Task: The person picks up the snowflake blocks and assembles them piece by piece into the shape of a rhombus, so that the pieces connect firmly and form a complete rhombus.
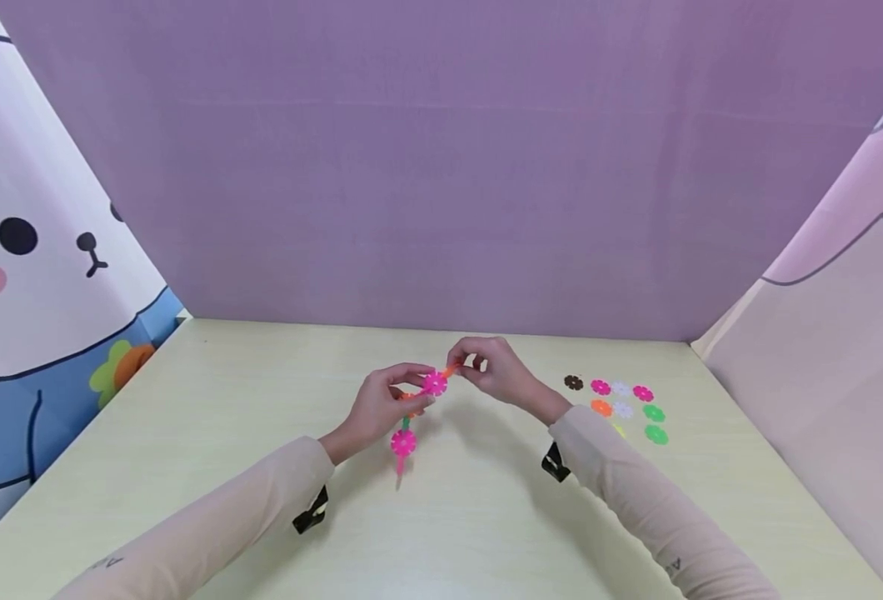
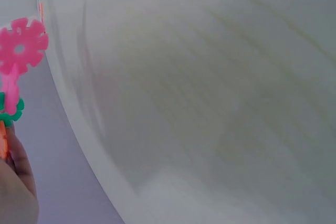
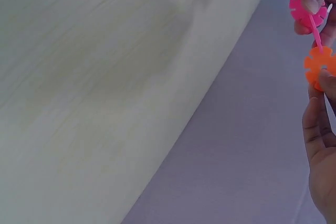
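Note:
My left hand (image 1: pixel 376 408) pinches a chain of linked plastic snowflake discs above the table. A pink disc (image 1: pixel 436 383) stands out between the two hands. Below the left fingers hang a green disc (image 2: pixel 19 111) and another pink disc (image 1: pixel 403 442), with a further pink one seen edge-on at the chain's lower end. Thumb and fingers of my right hand (image 1: pixel 503 372) pinch an orange disc (image 3: pixel 315 62). In the right wrist view, its edge meets an edge-on pink disc (image 3: pixel 316 31) of the chain. The left fingers partly cover the chain's middle.
Loose snowflake discs lie flat on the table at the right: a brown one (image 1: pixel 573 382), an orange one (image 1: pixel 601 407), two green ones (image 1: pixel 656 434), and several pink, white and yellow ones. The right sleeve (image 1: pixel 599 442) partly covers the yellow. A purple panel (image 1: pixel 441 208) stands behind the table.

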Demonstrator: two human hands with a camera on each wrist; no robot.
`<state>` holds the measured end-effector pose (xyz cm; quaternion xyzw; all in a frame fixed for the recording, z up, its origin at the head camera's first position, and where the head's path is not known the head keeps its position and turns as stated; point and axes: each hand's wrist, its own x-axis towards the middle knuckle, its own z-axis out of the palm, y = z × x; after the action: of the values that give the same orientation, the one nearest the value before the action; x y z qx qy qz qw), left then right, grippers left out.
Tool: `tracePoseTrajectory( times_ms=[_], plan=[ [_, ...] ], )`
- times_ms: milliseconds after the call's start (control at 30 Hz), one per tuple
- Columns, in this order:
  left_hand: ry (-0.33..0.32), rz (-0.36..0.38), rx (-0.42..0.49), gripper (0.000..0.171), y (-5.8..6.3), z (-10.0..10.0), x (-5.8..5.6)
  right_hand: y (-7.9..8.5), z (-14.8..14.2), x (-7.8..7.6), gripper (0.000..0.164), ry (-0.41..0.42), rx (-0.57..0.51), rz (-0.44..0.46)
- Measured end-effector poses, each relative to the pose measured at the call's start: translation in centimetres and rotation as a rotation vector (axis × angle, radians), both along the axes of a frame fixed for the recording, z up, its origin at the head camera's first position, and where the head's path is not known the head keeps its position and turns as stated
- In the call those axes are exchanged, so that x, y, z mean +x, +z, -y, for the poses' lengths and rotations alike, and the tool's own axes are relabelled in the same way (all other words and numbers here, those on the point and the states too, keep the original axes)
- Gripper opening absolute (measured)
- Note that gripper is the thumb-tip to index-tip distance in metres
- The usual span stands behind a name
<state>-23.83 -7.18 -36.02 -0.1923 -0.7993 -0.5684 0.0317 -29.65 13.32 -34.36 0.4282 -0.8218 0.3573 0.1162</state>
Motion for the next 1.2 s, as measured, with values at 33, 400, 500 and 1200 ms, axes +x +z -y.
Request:
tracePoseTrajectory(
  times_ms=[33,400,500,1200],
  plan=[
    [-0.001,0.000,0.001,0.038,0.01,0.01,0.03,0.04,0.02,-0.03,0.013,0.001,0.002,0.003],
    [0.008,-0.008,0.005,0.038,-0.08,0.04,0.08,0.29,0.07,-0.06,0.011,-0.016,-0.025,0.010],
    [0.011,-0.005,0.008,0.038,-0.06,0.06,0.13,0.23,0.06,-0.01,0.010,-0.023,-0.030,0.019],
    [-0.031,-0.045,-0.042,0.036,-0.05,0.12,0.27,-0.07,0.19,0.22,0.011,0.041,-0.004,-0.020]
  ],
)
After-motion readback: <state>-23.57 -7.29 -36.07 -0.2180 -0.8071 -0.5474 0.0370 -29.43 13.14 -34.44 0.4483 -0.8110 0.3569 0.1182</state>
